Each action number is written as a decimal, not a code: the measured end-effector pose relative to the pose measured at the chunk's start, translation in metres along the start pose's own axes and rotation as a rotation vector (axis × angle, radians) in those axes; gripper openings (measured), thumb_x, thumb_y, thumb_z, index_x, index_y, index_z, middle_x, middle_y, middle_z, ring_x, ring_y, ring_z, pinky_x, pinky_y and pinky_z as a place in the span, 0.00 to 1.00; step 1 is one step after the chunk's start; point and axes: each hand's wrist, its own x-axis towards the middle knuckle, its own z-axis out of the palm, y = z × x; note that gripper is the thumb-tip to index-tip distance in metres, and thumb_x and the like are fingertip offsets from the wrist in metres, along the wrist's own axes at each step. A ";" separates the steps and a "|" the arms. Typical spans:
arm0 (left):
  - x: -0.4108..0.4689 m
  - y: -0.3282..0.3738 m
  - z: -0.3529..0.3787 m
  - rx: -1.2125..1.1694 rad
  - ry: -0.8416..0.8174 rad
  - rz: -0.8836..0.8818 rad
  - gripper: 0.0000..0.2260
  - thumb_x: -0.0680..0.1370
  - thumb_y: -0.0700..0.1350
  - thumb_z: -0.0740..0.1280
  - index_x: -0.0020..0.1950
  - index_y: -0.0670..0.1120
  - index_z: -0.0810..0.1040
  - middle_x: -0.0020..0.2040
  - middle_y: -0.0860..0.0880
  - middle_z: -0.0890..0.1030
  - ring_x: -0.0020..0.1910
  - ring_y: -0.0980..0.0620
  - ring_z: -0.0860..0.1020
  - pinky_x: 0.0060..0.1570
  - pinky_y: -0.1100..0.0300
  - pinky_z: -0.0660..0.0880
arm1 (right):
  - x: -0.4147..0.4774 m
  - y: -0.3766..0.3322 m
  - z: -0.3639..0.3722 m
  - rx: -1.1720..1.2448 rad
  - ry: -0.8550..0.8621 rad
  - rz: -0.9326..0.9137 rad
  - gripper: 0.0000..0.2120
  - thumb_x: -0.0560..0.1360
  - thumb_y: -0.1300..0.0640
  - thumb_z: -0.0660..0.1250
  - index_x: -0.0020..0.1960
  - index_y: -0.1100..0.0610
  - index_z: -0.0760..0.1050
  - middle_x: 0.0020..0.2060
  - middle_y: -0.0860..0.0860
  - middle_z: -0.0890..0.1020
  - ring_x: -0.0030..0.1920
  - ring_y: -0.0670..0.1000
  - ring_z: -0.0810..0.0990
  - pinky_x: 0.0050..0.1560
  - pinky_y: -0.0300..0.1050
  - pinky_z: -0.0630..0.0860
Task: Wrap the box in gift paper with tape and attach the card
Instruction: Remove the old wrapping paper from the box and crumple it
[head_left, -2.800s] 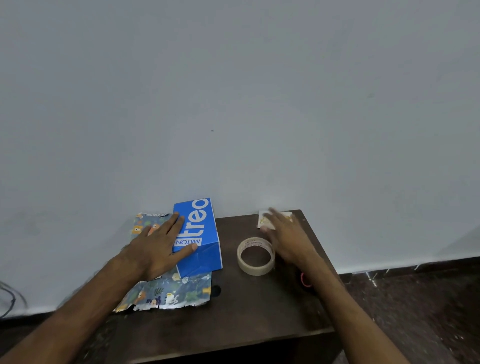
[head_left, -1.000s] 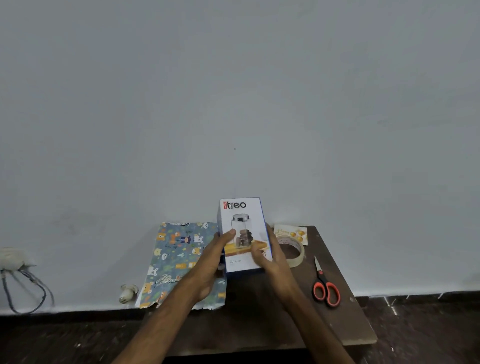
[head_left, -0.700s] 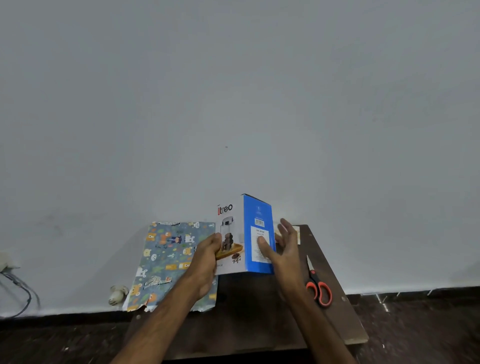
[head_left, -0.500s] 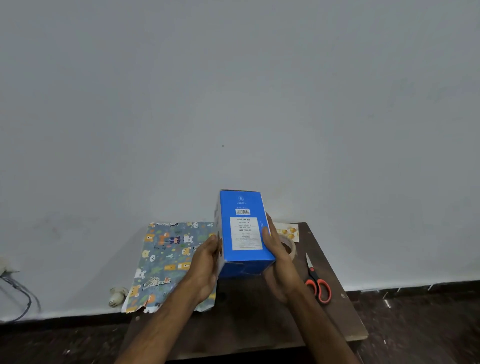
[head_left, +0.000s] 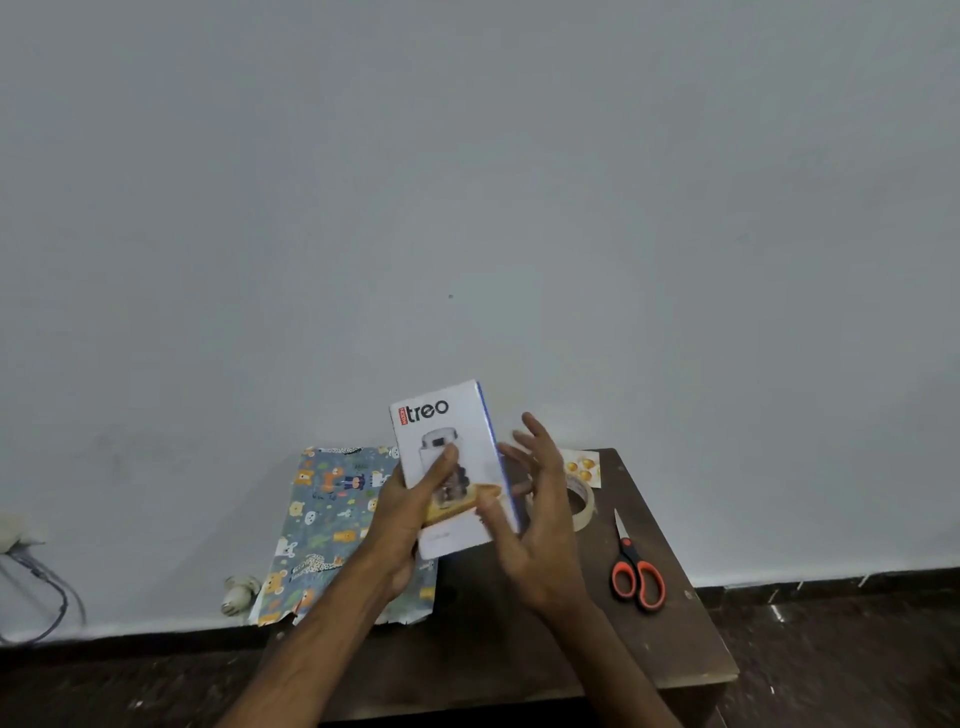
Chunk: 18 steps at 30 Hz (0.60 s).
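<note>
Forearms reach in over the near edge of the tabletop (head_left: 519, 649). The left hand (head_left: 410, 519) grips the box (head_left: 470, 462) by its left side, thumb laid across the white front. The right hand (head_left: 535, 525) is open, fingers spread beside the box's right edge, with only the thumb touching the front low down. The box is held clear above the middle of the tabletop. Its long axis is nearly upright, top leaning a little left, and the printed front faces the person. Gift paper (head_left: 322, 514) lies flat along the left edge. Scissors (head_left: 636, 571) lie near the right edge, tape (head_left: 584, 506) sits behind the right hand, and the card (head_left: 584, 465) is in the far right corner. Wrapping looks not yet begun: the box needs setting on the paper, then folding, taping and attaching the card.
</note>
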 end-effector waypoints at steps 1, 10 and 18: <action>-0.001 0.001 -0.003 0.003 0.003 -0.020 0.19 0.73 0.52 0.73 0.61 0.45 0.81 0.52 0.42 0.86 0.47 0.41 0.86 0.40 0.52 0.83 | 0.002 0.001 -0.003 0.112 0.028 0.106 0.31 0.77 0.51 0.70 0.76 0.48 0.61 0.70 0.49 0.71 0.69 0.52 0.73 0.59 0.47 0.79; 0.012 -0.010 -0.001 0.146 0.027 -0.170 0.18 0.81 0.58 0.62 0.54 0.47 0.83 0.46 0.43 0.87 0.40 0.47 0.86 0.37 0.57 0.80 | 0.006 0.013 -0.002 0.184 -0.195 0.525 0.30 0.76 0.38 0.63 0.76 0.39 0.62 0.71 0.43 0.70 0.66 0.44 0.73 0.60 0.36 0.76; 0.022 -0.025 0.011 0.275 0.012 -0.236 0.18 0.86 0.51 0.54 0.64 0.43 0.79 0.49 0.46 0.86 0.41 0.52 0.84 0.30 0.65 0.76 | 0.017 0.032 -0.006 -0.258 -0.083 0.606 0.20 0.82 0.46 0.59 0.72 0.51 0.67 0.62 0.52 0.79 0.51 0.44 0.80 0.44 0.35 0.78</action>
